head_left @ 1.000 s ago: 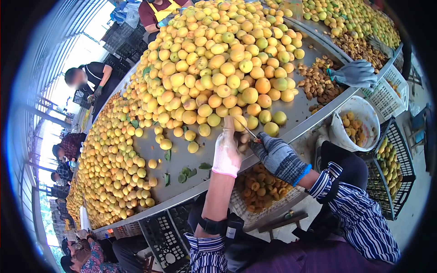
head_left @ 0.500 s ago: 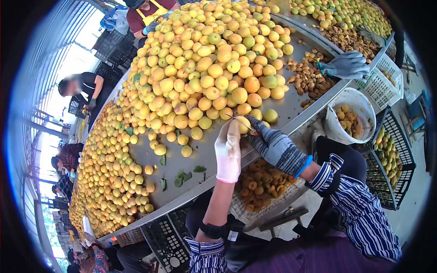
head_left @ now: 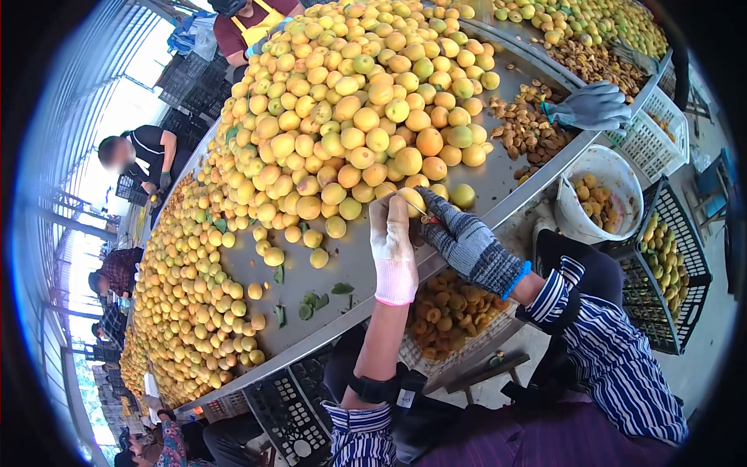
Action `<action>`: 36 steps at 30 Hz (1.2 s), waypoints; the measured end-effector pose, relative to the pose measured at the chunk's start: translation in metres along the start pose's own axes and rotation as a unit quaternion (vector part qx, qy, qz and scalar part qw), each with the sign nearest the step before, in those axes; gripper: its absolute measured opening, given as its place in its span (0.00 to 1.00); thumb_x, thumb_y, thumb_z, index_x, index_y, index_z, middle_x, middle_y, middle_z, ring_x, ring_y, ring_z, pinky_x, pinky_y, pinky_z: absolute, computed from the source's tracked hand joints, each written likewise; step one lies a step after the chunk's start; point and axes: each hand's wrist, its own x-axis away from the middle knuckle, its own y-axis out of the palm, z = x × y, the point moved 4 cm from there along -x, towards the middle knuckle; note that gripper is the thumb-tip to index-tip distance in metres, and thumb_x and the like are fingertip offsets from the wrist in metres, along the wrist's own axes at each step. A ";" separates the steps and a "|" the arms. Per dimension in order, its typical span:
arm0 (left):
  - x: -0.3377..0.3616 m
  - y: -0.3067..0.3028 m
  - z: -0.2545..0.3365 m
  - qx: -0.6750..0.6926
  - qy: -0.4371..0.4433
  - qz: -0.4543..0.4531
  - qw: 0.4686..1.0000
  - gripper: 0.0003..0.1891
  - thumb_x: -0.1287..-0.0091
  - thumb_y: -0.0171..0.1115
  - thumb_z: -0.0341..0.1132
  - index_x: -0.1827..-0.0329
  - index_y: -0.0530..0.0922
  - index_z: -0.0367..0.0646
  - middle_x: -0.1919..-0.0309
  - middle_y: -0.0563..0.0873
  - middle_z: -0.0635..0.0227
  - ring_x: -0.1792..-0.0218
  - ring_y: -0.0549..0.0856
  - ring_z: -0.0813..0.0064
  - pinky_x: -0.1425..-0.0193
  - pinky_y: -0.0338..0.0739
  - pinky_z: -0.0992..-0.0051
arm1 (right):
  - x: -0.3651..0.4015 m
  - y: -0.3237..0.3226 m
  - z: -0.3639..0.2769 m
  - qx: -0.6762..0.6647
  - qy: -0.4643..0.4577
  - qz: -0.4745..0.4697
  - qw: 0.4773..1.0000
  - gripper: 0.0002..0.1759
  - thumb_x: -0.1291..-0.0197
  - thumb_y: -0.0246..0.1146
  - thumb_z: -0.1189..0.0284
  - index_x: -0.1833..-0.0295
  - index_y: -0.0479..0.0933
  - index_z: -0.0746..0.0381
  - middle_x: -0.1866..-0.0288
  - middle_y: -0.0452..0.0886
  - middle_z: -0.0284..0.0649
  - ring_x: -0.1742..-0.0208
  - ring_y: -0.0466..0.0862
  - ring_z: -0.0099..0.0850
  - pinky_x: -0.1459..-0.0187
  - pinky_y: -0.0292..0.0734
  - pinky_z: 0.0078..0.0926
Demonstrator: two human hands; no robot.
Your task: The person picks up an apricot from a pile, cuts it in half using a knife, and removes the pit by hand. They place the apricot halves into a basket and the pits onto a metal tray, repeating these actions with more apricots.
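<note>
My left hand (head_left: 394, 251), in a white glove with a pink cuff, is closed around a yellow apricot (head_left: 412, 201) at the table's near edge. In a grey knitted glove with a blue cuff, my right hand (head_left: 476, 247) grips a small knife (head_left: 429, 219) with a reddish handle. Its thin blade lies against the apricot; how deep it sits cannot be made out. Just beyond both hands rises a large heap of apricots (head_left: 342, 124). Below them stands a crate of opened apricot halves (head_left: 451, 311).
Apricot pits (head_left: 529, 124) and a grey glove (head_left: 593, 107) lie on the metal table (head_left: 311, 331) at right. A white bucket (head_left: 568, 204) and a black crate (head_left: 675, 335) stand beside my legs. Another person (head_left: 152, 156) works across the table at left.
Both hands have shifted slightly, the apricot moving a little up and left. My left hand has turned somewhat, and the knife still lies against the fruit.
</note>
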 end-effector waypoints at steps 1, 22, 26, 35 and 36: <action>-0.001 0.000 -0.003 -0.014 -0.002 0.006 1.000 0.18 0.27 0.50 0.47 0.51 0.71 0.38 0.60 0.74 0.71 0.59 0.71 0.78 0.50 0.67 0.77 | -0.001 0.001 0.002 -0.007 0.011 -0.019 1.000 0.32 0.36 0.58 0.66 0.28 0.58 0.56 0.58 0.81 0.54 0.57 0.83 0.44 0.53 0.76 0.35; 0.013 0.004 0.040 -0.167 0.083 -0.070 0.980 0.13 0.33 0.60 0.38 0.55 0.71 0.38 0.70 0.76 0.66 0.71 0.75 0.78 0.65 0.74 0.76 | 0.010 -0.008 -0.002 -0.363 0.142 -0.183 0.903 0.29 0.34 0.59 0.69 0.28 0.61 0.55 0.65 0.74 0.26 0.75 0.69 0.14 0.75 0.65 0.13; 0.010 0.000 0.029 -0.225 0.187 -0.021 0.956 0.11 0.29 0.51 0.35 0.52 0.70 0.36 0.66 0.74 0.62 0.69 0.74 0.74 0.61 0.72 0.75 | 0.008 0.004 0.000 -0.401 0.156 -0.158 0.889 0.29 0.34 0.59 0.70 0.28 0.61 0.54 0.66 0.74 0.25 0.76 0.68 0.13 0.76 0.64 0.13; 0.008 -0.010 0.022 0.005 -0.039 -0.012 0.999 0.19 0.30 0.49 0.41 0.44 0.69 0.34 0.70 0.75 0.68 0.71 0.75 0.79 0.69 0.68 0.81 | 0.001 0.011 -0.006 -0.525 0.167 -0.131 0.824 0.20 0.34 0.59 0.69 0.38 0.69 0.58 0.71 0.74 0.25 0.79 0.69 0.13 0.79 0.64 0.12; 0.008 -0.009 0.026 0.006 -0.038 -0.013 0.999 0.19 0.30 0.49 0.41 0.44 0.69 0.34 0.70 0.75 0.68 0.71 0.75 0.79 0.69 0.68 0.81 | 0.001 0.010 -0.008 -0.590 0.206 -0.143 0.768 0.15 0.34 0.59 0.68 0.44 0.72 0.58 0.73 0.74 0.25 0.81 0.69 0.14 0.81 0.63 0.13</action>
